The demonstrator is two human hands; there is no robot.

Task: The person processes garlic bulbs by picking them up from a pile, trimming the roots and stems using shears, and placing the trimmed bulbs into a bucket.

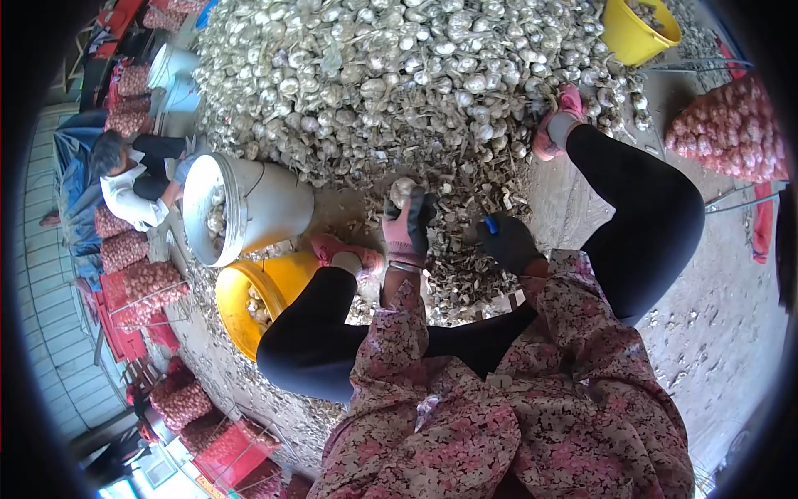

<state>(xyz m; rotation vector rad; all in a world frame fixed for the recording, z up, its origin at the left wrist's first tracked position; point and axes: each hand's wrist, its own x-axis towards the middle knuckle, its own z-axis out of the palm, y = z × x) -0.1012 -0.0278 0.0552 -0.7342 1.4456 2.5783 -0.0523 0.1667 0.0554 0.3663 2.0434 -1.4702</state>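
Observation:
My left hand point(407, 226), in a pink and dark glove, is closed around a garlic bulb point(402, 191) whose pale top shows above the fingers. To its right, my right hand point(509, 243) wears a dark glove and grips a tool with a blue handle point(491, 224); the rest of the tool is hidden or too small to make out. Both hands are above a litter of cut stems and skins point(465, 274). Beyond them spreads a large heap of garlic point(399, 83).
A white bucket point(278, 202) and a yellow bucket point(287, 279), both tipped and holding bulbs, lie left. Another yellow bucket point(628, 37) stands back right, near a full red net sack point(727, 129). A person point(133, 187) sits at far left beside several sacks.

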